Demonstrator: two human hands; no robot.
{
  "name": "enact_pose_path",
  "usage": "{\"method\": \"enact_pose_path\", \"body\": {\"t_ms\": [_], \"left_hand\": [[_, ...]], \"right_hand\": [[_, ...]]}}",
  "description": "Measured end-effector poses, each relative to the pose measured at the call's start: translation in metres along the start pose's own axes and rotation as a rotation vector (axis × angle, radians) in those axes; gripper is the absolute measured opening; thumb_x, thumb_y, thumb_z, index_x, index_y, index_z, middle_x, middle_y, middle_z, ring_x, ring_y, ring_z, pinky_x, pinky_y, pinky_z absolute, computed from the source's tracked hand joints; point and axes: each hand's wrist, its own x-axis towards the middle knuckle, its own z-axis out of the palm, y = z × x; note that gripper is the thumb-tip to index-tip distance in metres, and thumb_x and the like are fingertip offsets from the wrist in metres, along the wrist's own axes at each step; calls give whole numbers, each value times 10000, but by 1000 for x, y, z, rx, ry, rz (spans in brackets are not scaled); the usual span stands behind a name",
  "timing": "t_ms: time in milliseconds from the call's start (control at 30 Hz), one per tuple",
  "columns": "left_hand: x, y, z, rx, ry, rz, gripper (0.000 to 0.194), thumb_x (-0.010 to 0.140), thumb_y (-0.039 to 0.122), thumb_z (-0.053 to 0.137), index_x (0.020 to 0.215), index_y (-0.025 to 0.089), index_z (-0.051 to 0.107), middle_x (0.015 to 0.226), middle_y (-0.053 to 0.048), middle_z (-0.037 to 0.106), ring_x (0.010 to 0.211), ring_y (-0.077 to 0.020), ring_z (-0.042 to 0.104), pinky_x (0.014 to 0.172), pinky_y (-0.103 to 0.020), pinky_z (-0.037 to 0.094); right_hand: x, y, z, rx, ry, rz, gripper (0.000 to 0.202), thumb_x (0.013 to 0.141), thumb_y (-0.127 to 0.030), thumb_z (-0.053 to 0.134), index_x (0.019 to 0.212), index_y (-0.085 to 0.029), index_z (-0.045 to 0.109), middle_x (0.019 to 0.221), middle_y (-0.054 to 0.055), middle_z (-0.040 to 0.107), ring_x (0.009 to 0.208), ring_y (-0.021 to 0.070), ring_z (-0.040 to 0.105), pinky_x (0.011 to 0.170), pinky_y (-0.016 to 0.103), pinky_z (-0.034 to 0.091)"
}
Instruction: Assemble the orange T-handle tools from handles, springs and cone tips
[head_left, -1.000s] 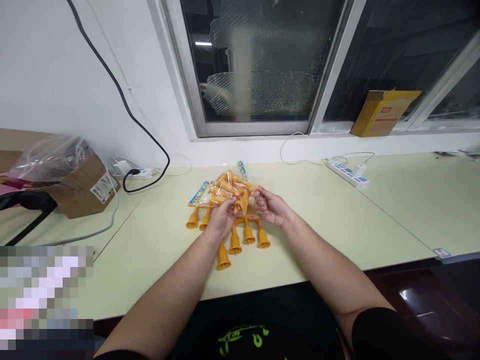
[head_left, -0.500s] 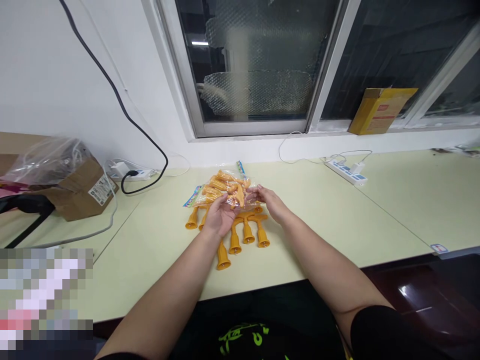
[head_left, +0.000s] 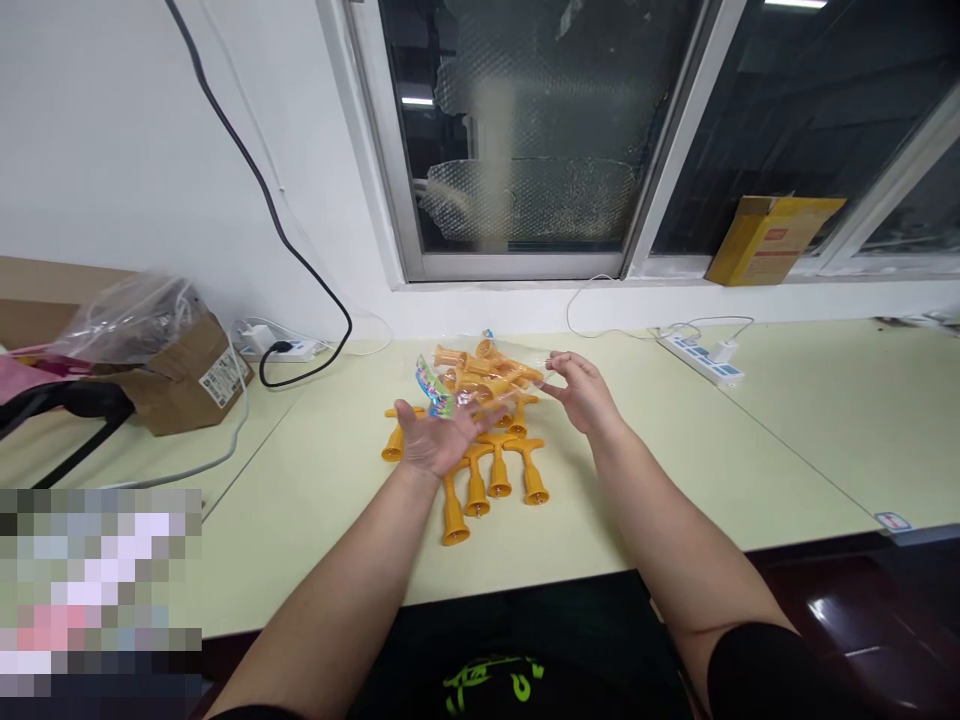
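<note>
A clear plastic bag (head_left: 487,375) with several orange pieces inside and a colourful printed label (head_left: 433,388) is between my hands. My right hand (head_left: 583,392) pinches the bag's right edge between thumb and fingers. My left hand (head_left: 442,435) is palm up with its fingers spread, touching the near side of the bag. Several orange bell-ended pieces with T-shaped tops lie loose on the table under and in front of the bag, one of them nearest the table's front edge (head_left: 454,520).
On the left stands an open cardboard box (head_left: 180,385) with plastic in it. A black cable (head_left: 262,190) runs to a power strip by the wall. Another power strip (head_left: 701,358) lies at the back right. A yellow carton (head_left: 772,240) leans on the window sill.
The bag has turned and shifted right, its label now nearer my left hand. My left hand has opened out flat, and my right hand has moved right with the bag's edge.
</note>
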Motion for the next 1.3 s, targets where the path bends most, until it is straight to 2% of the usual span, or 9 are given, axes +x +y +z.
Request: {"method": "enact_pose_path", "body": {"t_ms": [100,267,433,633,700,833,933,1133,1300], "left_hand": [[0,0,0,-76,136,-55,875,686,917,590,1241,240,596,1429,-158,616,1404,-465,490,1058,-703,446],[2,1,-3,-101,287,-95,653,763,788,628,1131,253,571,1373,-121,654,1310,-421,597,1035,-679,487],[6,0,-2,0,270,-142,557,835,545,681,1284,235,571,1299,-120,689,1217,-346,668,1053,-600,504],[9,-8,-2,135,270,-170,502,811,253,754,1285,258,588,1123,-69,748,1113,-267,716,1067,-503,504],[8,-7,-4,124,233,-166,508,806,265,752,1291,247,601,1131,-73,747,1117,-269,712,1040,-478,521],[7,-1,-10,9,129,-185,557,816,481,699,1284,189,622,1302,-157,695,1094,-293,710,908,-451,578],[8,-2,-13,110,112,-187,503,824,416,743,1253,180,628,1348,-168,674,1101,-276,709,914,-429,577],[10,-17,-8,386,190,-33,410,758,262,880,1082,208,635,1150,-72,748,987,-200,735,907,-372,585],[7,-13,1,467,245,247,344,741,292,899,887,206,600,1007,-24,721,1023,-196,714,970,-400,572]], "right_hand": [[4,0,2,44,-1,18,138,688,-285,736,645,-222,622,1092,27,624,1100,210,556,795,326,587],[4,5,11,66,-45,25,132,671,-275,732,657,-212,617,1098,22,651,968,164,612,812,295,556],[9,13,16,62,-24,-2,154,680,-295,733,681,-216,600,1033,6,667,874,131,605,770,259,524],[20,8,13,109,14,-98,145,699,-293,723,677,-223,598,918,-17,654,842,124,593,730,239,506],[23,-2,12,108,-4,-148,124,708,-275,711,680,-224,602,932,-12,665,906,140,618,745,244,511],[29,-23,17,82,-34,-266,134,732,-290,703,707,-229,586,959,-6,659,1062,184,647,836,288,537],[28,-32,25,-6,-117,-343,171,763,-336,725,732,-230,595,1017,5,645,1083,206,660,908,350,550],[8,-51,36,-255,-363,-496,206,805,-401,796,776,-232,681,1154,51,614,1164,239,636,1038,435,515],[0,-73,28,-332,-434,-304,181,793,-389,805,795,-231,717,1089,56,710,1265,260,604,1036,427,507]]}}
